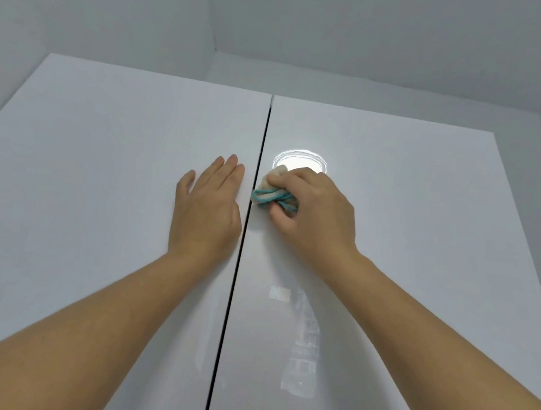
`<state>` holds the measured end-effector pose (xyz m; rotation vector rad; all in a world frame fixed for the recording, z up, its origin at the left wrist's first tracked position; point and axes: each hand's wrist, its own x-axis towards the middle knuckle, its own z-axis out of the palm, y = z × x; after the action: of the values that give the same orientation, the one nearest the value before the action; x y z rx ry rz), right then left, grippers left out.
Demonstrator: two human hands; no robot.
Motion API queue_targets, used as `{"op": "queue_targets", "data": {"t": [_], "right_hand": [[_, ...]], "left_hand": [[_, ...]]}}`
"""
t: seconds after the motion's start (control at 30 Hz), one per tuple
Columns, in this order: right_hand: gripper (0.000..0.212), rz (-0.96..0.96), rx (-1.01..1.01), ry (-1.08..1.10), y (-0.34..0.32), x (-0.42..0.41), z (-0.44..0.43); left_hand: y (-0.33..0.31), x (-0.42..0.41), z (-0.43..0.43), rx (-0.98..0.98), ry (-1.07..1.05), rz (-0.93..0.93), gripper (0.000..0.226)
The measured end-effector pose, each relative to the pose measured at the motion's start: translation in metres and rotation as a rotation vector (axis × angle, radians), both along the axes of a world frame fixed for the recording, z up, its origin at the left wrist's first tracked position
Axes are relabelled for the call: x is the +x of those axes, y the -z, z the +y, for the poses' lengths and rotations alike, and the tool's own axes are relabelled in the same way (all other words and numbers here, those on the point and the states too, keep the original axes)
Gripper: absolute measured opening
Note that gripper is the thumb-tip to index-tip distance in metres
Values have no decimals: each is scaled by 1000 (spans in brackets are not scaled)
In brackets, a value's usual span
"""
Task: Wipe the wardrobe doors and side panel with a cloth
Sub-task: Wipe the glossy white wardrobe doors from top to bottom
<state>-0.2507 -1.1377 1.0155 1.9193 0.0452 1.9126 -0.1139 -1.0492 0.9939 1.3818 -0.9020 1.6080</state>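
Two glossy white doors are taken in, the left door [91, 195] and the right door [418, 228], parted by a thin dark gap [243, 244] that runs from six o'clock up to twelve. The left hand [205, 207] is laid flat on the left door, at nine o'clock of the gap, its edge just beside the line. Its fingers are stretched straight and kept together, aimed at twelve, with the thumb spread toward ten; nothing is gripped there.

Across the gap, at three o'clock of it, the right hand [315, 213] is planted on the right door. Its fingers are curled tight round a bunched cloth [271, 194], the thumb closed in under it, and the wad is pressed to the door. The cloth is shown as cream with teal edging and is seen jutting out at nine o'clock of the fist, hard up against the gap. Whether the gap is actually crossed by the teal edge cannot quite be made out.

A bright round glare [299, 161] is caught on the right door at twelve o'clock of the right hand, partly covered by the cloth's cream tip. A paler reflection [302, 341] is spread lower down the same door, at six.
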Motion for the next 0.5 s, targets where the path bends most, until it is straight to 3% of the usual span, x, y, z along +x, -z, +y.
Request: {"op": "queue_targets", "data": {"t": [0.23, 0.5], "right_hand": [[35, 126, -204, -37, 17, -1, -2], [28, 66, -363, 13, 41, -7, -20]], "left_hand": [[0, 0, 3, 17, 19, 6, 65], [4, -4, 4, 5, -45, 27, 58]]}}
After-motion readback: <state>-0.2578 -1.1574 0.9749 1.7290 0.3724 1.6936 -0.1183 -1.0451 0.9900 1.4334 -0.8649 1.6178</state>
